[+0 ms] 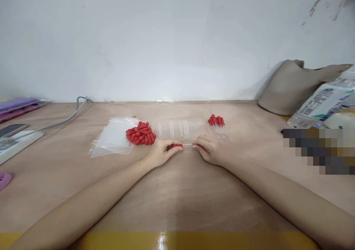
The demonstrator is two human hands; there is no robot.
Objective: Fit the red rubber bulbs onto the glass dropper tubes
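My left hand point(161, 152) pinches a red rubber bulb point(176, 145) between thumb and fingers. A thin clear tube point(187, 145) reaches from the bulb to my right hand point(208, 148), whose fingertips close on its other end. Whether the tube sits inside the bulb is hidden by my left fingers. Just behind my left hand lies a heap of red bulbs point(140, 133). A row of clear tubes point(177, 129) lies side by side behind both hands. Beyond my right hand are several droppers with red bulbs point(216, 120) fitted on clear tubes.
Clear zip bags point(111, 135) lie left of the bulb heap. A grey cable point(59, 123) runs to a white power strip point(22, 143) beside a phone point(12, 129). At right, a plastic bottle point(318, 102) lies near a beige object point(291, 87). A wall stands behind.
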